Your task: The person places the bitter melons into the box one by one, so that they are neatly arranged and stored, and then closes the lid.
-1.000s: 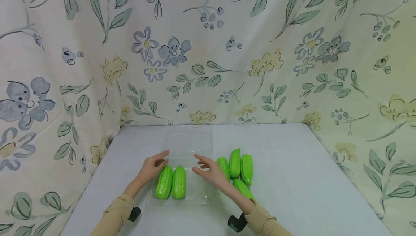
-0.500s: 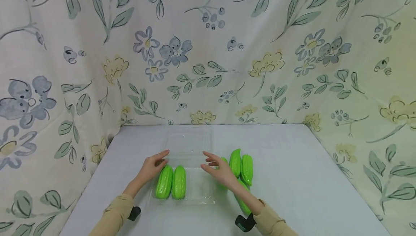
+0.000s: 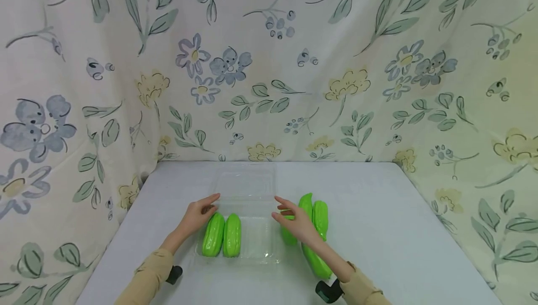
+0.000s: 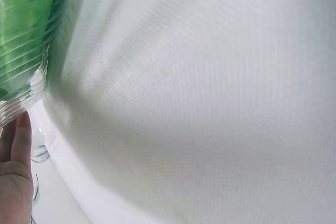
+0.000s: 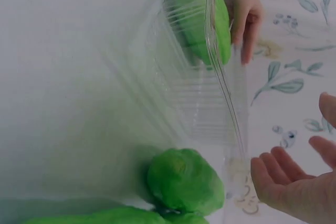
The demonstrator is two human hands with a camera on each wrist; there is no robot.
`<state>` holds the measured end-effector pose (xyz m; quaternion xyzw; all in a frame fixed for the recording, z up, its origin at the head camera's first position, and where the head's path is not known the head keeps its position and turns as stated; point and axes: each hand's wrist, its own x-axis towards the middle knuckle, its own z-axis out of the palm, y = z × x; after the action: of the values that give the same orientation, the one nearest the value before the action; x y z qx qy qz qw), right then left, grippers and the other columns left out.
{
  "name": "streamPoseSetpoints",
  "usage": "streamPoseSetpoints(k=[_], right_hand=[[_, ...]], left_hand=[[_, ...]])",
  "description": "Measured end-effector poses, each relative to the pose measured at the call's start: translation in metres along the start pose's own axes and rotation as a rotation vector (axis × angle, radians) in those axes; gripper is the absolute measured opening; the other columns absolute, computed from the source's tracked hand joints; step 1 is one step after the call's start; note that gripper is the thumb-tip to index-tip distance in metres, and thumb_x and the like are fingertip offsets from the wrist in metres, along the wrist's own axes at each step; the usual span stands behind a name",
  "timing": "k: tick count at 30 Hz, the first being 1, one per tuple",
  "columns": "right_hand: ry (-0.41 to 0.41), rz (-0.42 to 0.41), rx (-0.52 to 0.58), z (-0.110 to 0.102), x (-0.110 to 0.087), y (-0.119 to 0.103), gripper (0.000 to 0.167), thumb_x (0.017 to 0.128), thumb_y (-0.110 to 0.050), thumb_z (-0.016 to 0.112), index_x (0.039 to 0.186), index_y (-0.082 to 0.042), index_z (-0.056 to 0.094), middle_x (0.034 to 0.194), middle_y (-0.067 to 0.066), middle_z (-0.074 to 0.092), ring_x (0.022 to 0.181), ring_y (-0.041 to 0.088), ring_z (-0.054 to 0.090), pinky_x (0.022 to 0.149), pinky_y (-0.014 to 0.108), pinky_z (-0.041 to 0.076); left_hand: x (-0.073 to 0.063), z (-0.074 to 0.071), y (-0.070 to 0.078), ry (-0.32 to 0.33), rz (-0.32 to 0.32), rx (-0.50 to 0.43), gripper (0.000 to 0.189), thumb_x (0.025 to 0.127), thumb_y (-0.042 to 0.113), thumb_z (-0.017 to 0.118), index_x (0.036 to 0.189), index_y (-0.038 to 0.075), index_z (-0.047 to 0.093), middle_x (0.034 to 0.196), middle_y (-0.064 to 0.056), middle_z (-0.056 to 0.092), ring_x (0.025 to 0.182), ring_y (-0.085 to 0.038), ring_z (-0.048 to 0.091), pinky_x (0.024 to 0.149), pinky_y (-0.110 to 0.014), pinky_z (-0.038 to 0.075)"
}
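A clear plastic clamshell box (image 3: 258, 242) lies open on the table, its lid (image 3: 245, 182) folded back. Two bright green, ridged gourds (image 3: 232, 237) stand side by side in its left half. At the box's back left corner my left hand (image 3: 196, 216) touches the rim with extended fingers; in the left wrist view the fingers (image 4: 22, 140) reach up to the plastic edge. My right hand (image 3: 297, 223) hovers right of the box with loosely bent fingers and nothing in them. Under and behind it lie several more green gourds (image 3: 321, 218), partly hidden by hand and forearm.
A white-covered table (image 3: 378, 235) extends to both sides, its back edge against a floral curtain (image 3: 269, 62). Dark wrist-camera mounts (image 3: 329, 291) sit under both wrists. One gourd (image 3: 317, 263) lies nearer the front, below the right forearm.
My right hand has drifted right, away from the box and over the loose gourds. The left hand stays at the box corner. The head view has shifted slightly.
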<state>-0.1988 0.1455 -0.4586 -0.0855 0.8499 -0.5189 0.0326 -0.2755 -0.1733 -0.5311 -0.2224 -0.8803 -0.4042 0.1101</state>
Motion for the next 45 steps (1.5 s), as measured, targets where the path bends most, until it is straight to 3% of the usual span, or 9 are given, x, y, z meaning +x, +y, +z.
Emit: streamPoseSetpoints(k=[7, 15, 22, 30, 45], right_hand=[[0.057, 0.012, 0.003, -0.009, -0.002, 0.003, 0.050, 0.089, -0.029, 0.066, 0.136, -0.021, 0.053, 0.122, 0.014, 0.062, 0.108, 0.030, 0.059, 0.083, 0.037, 0.053], [0.060, 0.019, 0.008, -0.021, -0.010, 0.000, 0.051, 0.089, -0.024, 0.066, 0.137, -0.019, 0.052, 0.126, 0.018, 0.059, 0.111, 0.032, 0.057, 0.082, 0.037, 0.053], [0.078, 0.055, 0.001, -0.033, -0.012, 0.005, 0.052, 0.089, -0.027, 0.066, 0.138, -0.020, 0.051, 0.128, 0.015, 0.059, 0.114, 0.031, 0.057, 0.084, 0.040, 0.052], [0.096, -0.013, -0.079, -0.039, -0.017, 0.012, 0.053, 0.090, -0.030, 0.064, 0.138, -0.015, 0.050, 0.125, 0.019, 0.060, 0.110, 0.038, 0.058, 0.080, 0.042, 0.053], [0.160, 0.086, -0.112, -0.060, -0.017, 0.027, 0.053, 0.091, -0.033, 0.062, 0.140, -0.018, 0.047, 0.127, 0.018, 0.059, 0.113, 0.036, 0.058, 0.088, 0.046, 0.050]], left_hand=[[0.000, -0.001, 0.000, -0.003, -0.009, -0.003, 0.041, 0.087, 0.002, 0.065, 0.127, -0.001, 0.059, 0.128, -0.020, 0.059, 0.067, 0.002, 0.048, 0.061, -0.019, 0.047], [0.000, -0.003, 0.002, -0.032, -0.045, -0.015, 0.040, 0.089, 0.004, 0.063, 0.129, 0.001, 0.057, 0.132, -0.017, 0.058, 0.069, 0.000, 0.049, 0.063, -0.020, 0.047], [0.001, 0.000, 0.002, 0.000, 0.000, -0.001, 0.040, 0.087, 0.001, 0.065, 0.127, -0.001, 0.059, 0.129, -0.019, 0.059, 0.082, -0.012, 0.064, 0.069, -0.021, 0.052], [0.000, 0.000, -0.001, -0.012, -0.030, -0.002, 0.041, 0.088, 0.002, 0.064, 0.128, 0.001, 0.058, 0.131, -0.017, 0.058, 0.075, 0.001, 0.054, 0.066, -0.019, 0.049], [0.000, 0.000, -0.001, -0.004, -0.005, -0.001, 0.040, 0.088, 0.003, 0.064, 0.127, -0.001, 0.058, 0.129, -0.018, 0.059, 0.068, 0.003, 0.049, 0.062, -0.019, 0.047]])
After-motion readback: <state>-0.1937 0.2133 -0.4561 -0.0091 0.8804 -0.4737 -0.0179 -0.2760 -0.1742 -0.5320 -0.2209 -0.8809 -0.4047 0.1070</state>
